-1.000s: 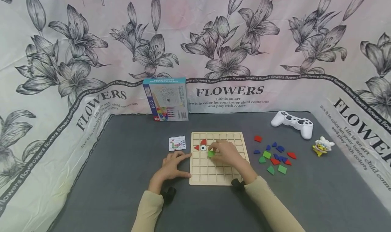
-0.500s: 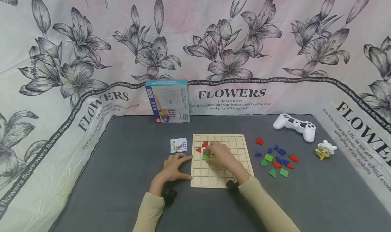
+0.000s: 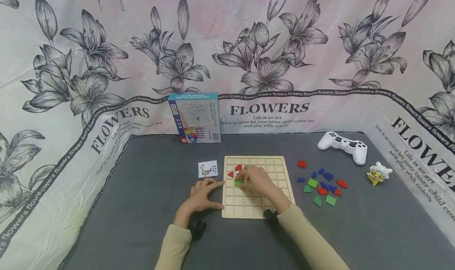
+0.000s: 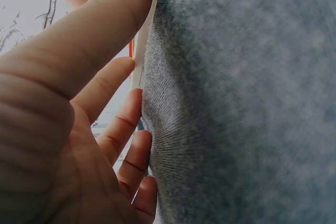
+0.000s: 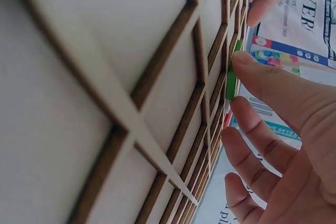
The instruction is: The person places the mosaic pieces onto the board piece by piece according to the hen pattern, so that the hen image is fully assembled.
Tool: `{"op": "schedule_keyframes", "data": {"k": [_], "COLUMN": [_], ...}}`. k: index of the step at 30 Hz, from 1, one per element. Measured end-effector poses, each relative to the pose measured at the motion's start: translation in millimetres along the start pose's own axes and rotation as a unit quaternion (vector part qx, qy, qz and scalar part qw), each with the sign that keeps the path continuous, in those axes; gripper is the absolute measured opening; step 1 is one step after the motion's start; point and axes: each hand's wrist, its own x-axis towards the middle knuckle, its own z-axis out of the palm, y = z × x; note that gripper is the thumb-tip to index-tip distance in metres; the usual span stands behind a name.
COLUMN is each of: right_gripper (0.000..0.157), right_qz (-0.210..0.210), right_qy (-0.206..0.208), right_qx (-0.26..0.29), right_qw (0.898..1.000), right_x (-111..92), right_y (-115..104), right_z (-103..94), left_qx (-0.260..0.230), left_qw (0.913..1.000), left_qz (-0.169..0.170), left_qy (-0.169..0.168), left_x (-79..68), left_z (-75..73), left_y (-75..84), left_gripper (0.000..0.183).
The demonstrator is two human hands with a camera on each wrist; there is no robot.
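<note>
The right hand (image 3: 258, 180) is pinching a green piece (image 3: 238, 182), probably seating it; the left hand (image 3: 200, 195), spread, is touching the board (image 3: 246, 211). Next: likely pressing flush, then releasing.

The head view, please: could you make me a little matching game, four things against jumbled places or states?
1. Right hand
2. Left hand
3. Picture card
4. Game controller

A. White, lying right of the board
B. Pinching a green piece
C. Printed with a small coloured picture
D. Touching the board's left edge

Pairs: 1-B, 2-D, 3-C, 4-A
</note>
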Motion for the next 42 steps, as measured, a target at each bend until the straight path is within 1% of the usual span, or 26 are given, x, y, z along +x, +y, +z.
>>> {"op": "schedule_keyframes", "data": {"k": [3,8,13,16,21,32,38,42], "right_gripper": [0.02,0.021,0.022,0.023,0.026,0.027,0.029,0.031], "right_qz": [-0.004,0.0,0.011,0.02,0.033,0.058,0.08,0.096], "right_qy": [0.0,0.003,0.004,0.007,0.015,0.035,0.05,0.055], "right_qx": [-0.002,-0.011,-0.008,-0.004,0.003,0.023,0.021,0.03], "right_qw": [1.0,1.0,1.0,1.0,0.999,0.997,0.995,0.993], "right_x": [1.4,2.1,-6.2,-14.1,-27.7,-64.0,-87.2,-103.1], "right_y": [1.5,1.0,-0.3,3.5,18.8,61.8,82.6,95.0], "right_z": [0.9,1.8,-5.2,-11.6,-22.2,-47.2,-61.8,-70.8], "left_qx": [0.0,-0.002,0.003,0.004,0.004,0.006,0.005,0.001], "left_qw": [1.0,1.0,1.0,1.0,1.0,1.0,0.9999,0.9999], "left_qz": [0.0,-0.004,-0.007,-0.007,-0.008,-0.007,-0.011,-0.012], "left_qy": [0.003,0.003,0.004,0.005,0.004,-0.001,0.001,0.001], "left_x": [-0.1,-1.2,-1.8,-1.7,-1.3,0.6,-0.2,-0.2], "left_z": [-0.7,-2.0,-1.5,-1.1,-0.6,1.1,1.2,2.2], "left_y": [0.7,3.4,4.7,4.4,3.2,0.0,0.4,-0.6], "left_gripper": [0.077,0.076,0.076,0.076,0.077,0.079,0.079,0.08]}}
